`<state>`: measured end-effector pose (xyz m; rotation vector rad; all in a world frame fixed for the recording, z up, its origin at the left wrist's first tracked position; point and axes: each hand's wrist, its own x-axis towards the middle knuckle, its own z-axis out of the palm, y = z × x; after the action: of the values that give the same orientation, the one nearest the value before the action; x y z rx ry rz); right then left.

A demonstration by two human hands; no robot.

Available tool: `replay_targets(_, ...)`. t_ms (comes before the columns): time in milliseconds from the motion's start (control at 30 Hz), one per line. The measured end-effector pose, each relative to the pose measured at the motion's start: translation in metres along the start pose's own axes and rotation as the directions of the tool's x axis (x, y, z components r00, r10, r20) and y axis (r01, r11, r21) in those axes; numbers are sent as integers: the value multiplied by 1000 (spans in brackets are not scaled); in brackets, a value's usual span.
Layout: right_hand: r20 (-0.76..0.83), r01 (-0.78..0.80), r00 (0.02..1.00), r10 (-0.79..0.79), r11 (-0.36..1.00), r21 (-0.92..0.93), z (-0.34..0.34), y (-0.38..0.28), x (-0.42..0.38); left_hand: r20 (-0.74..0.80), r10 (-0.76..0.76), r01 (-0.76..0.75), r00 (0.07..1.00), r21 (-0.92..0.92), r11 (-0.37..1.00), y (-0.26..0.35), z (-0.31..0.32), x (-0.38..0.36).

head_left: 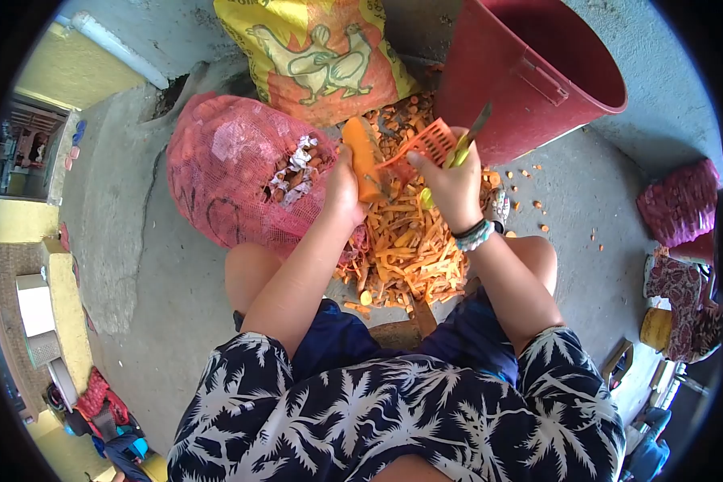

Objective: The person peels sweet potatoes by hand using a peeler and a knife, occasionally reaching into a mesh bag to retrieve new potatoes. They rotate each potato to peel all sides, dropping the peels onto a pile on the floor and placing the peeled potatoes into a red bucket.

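My left hand [345, 186] is closed around a thick, partly peeled carrot [365, 161], held upright above the floor. In my right hand [455, 183] is an orange slotted plastic tool [434, 143], which looks like a peeler, its near end close to the carrot's side. The same hand also grips a knife [479, 122] with a yellow-green handle, the dark blade pointing up and away. Beneath both hands lies a heap of carrot peelings [414, 257]. My fingers partly hide the handles.
A pink mesh sack [225, 177], torn open and showing carrots, stands at the left. Behind is a yellow-orange sack [321, 64] printed with chickens. A tall red bin [498, 88] stands at the back right. Carrot bits [537, 204] dot the concrete floor. A purple sack [681, 201] sits far right.
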<state>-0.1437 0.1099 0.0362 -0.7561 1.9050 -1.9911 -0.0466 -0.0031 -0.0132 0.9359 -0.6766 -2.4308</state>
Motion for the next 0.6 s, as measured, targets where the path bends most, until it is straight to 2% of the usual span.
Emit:
replay_targets(100,62,19,998,-13,995,-98,-4,-2,6,4,-66,66,998,-19,998,-2,10,-9)
replay_targets(133,60,109,993,-103,988,-107,-4,6,15,40,-135,132,990,58,990,-2,6,-13)
replay_targets(167,61,110,993,-104,988,-109,-11,10,30,41,-135,132,990,56,990,-3,2,-19)
replay_targets(233,28,-5,1000,10,986,-166,-27,12,69,210,-341,302,916,196,933,-2,0,-32)
replay_targets(267,-52,87,993,-102,968,-235,-34,34,90,286,-346,295,894,206,933,-4,-8,-29)
replay_targets(300,-122,171,968,-218,936,-308,-40,55,105,283,-345,292,895,212,933,-2,-6,-30)
replay_targets(333,-214,93,965,-150,962,-257,-42,52,107,282,-286,237,916,197,951,1,-3,-31)
replay_targets(367,-216,58,972,-92,986,-157,-44,50,105,278,-228,182,933,182,966,5,-1,-33)
replay_targets(433,-160,104,979,-126,985,-141,-27,22,78,129,-185,171,974,115,979,6,-9,-16)
replay_targets(467,-91,44,995,-50,996,-75,-18,10,56,119,-153,144,981,77,987,7,-9,-12)
replay_targets(500,-69,15,997,-30,978,-208,-12,5,34,107,-122,118,987,40,992,7,-8,-8)
replay_targets(533,-18,37,999,-38,998,-49,-4,-5,15,109,-124,121,986,37,992,6,-10,-2)
replay_targets(567,-32,41,999,-39,996,76,2,3,3,74,-93,92,993,13,996,2,-13,5)
replay_targets(600,-12,27,1000,-27,1000,8,3,-3,-3,39,-62,62,997,-8,998,3,-10,5)
